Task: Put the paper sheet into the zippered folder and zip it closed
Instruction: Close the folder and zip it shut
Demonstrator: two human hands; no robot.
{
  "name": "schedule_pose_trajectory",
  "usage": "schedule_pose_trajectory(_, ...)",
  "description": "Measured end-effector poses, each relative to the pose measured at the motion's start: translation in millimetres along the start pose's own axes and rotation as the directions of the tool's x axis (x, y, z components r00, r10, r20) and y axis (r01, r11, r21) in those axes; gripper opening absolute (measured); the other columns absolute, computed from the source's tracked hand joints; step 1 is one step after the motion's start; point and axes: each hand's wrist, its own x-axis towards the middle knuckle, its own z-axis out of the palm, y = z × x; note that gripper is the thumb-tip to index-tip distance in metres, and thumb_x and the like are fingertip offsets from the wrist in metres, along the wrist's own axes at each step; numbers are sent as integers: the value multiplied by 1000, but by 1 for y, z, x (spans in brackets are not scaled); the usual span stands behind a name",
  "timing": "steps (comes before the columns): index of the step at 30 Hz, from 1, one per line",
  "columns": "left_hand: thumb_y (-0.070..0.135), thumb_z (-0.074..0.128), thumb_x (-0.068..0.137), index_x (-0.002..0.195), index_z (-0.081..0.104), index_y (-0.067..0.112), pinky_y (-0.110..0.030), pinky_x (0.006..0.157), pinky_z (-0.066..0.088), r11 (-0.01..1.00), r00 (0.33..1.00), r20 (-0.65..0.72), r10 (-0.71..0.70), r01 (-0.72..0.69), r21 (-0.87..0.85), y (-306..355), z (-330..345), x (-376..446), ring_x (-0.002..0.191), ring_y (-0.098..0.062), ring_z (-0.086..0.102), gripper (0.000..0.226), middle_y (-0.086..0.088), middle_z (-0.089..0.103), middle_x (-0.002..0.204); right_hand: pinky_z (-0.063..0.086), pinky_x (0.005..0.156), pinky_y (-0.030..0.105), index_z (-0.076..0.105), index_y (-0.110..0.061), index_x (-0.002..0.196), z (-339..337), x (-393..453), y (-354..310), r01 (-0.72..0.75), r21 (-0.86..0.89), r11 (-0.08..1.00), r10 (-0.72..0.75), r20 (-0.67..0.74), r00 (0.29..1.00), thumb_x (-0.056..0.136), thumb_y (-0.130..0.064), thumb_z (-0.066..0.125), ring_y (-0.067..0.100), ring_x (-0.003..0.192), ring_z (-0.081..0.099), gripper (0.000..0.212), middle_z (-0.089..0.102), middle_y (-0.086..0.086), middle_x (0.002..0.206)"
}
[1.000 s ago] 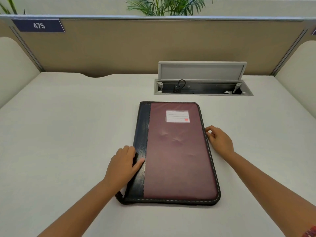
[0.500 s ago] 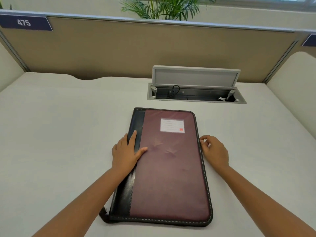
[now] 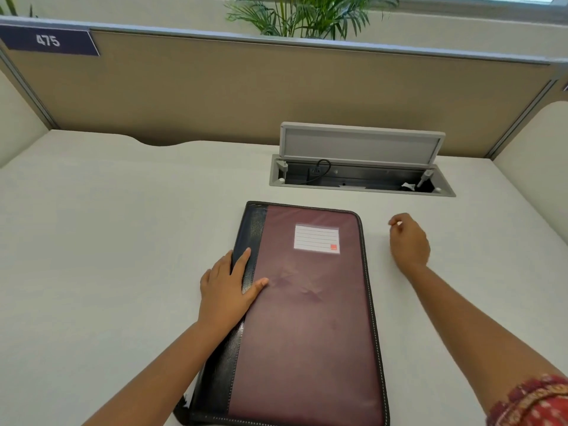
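Closed folder (image 3: 307, 318) lying flat on the white counter (image 3: 107, 241), maroon cover up, black spine strip along its left edge, white lined label (image 3: 316, 238) near the far end. Near end reaching the bottom edge of the view. Stitched edge running down the right side; zip itself too fine to read. No paper sheet in sight.

Left hand (image 3: 226, 287) resting palm down on the spine strip about halfway along the folder, fingers (image 3: 241, 261) straight and spread, thumb lying across onto the maroon panel. Pressing, not gripping.

Right hand (image 3: 408, 238) well clear of the folder, off its right edge and level with the label, above or on the counter; cannot tell which. Fingers loosely curled under, nothing held. Patterned red sleeve (image 3: 534, 401) showing at the lower right corner.

Beyond the folder, a grey cable hatch (image 3: 362, 182) set into the counter, lid (image 3: 359, 146) propped upright, a black cord (image 3: 321, 169) looped inside at the left end. Behind that, a tan partition (image 3: 246, 96) with a grey top rail and a blue tag (image 3: 49, 41) marked 475 at the upper left. Green palm fronds (image 3: 307, 16) rising past the rail.
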Motion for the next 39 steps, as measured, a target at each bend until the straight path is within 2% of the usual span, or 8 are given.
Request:
schedule_pose_trajectory(2,81,5,66,144,15,37,-43,113,20,1000,1000,-3,0,0,-1,-1,2,-1,140,-20,22,91,-5,25,152,39,60,30,62,-19,93,-4,6,1,35,18,999,-37,169,985,88,-10,45,30,73,59,20,57,4,74)
schedule_pose_trajectory(6,75,18,73,143,16,39,-43,114,18,999,1000,-4,-24,24,-36,-2,3,2,141,-21,21,79,-6,24,153,39,66,27,68,-20,99,-4,-3,1,197,-41,980,-150,505,850,83,-3,48,17,73,54,30,57,-2,82)
schedule_pose_trajectory(10,80,18,67,143,18,40,-45,115,16,993,999,24,-42,45,-109,-1,2,4,142,-20,20,85,-5,22,154,38,74,23,66,-21,111,-16,-11,9,106,95,990,-142,654,743,81,-7,64,6,70,49,33,55,-3,89)
schedule_pose_trajectory(17,69,27,74,140,22,43,-47,115,16,972,996,67,-60,74,-223,-7,2,7,142,-21,19,72,-3,23,154,40,68,23,68,-25,97,-7,-41,9,107,172,979,-173,431,886,79,-24,70,5,68,53,17,63,-7,78)
schedule_pose_trajectory(24,60,38,86,141,21,42,-47,115,18,982,999,31,-33,38,-185,-8,5,7,141,-22,21,61,-4,25,153,44,73,18,57,-35,119,-21,-44,12,172,212,962,-268,614,742,79,-16,71,7,64,53,47,59,-5,96)
schedule_pose_trajectory(28,65,30,77,141,21,41,-46,115,18,980,998,29,-47,52,-194,-8,3,5,141,-22,21,69,-5,25,153,40,66,10,62,-26,116,-12,-45,12,178,144,973,-227,526,819,77,-16,72,6,65,53,41,60,-3,89)
schedule_pose_trajectory(33,57,42,87,142,21,40,-46,115,19,981,999,15,-40,43,-190,-7,5,6,141,-23,21,62,-6,25,153,45,66,18,70,-27,100,-4,-48,10,150,156,976,-202,405,892,82,-19,65,2,66,56,19,64,-12,73)
schedule_pose_trajectory(39,58,41,87,143,21,37,-45,113,21,985,999,-1,-37,36,-170,-8,5,7,140,-23,23,62,-7,26,153,41,64,23,66,-29,103,1,-55,6,199,45,979,-202,324,924,87,-21,55,7,75,55,21,61,-10,86)
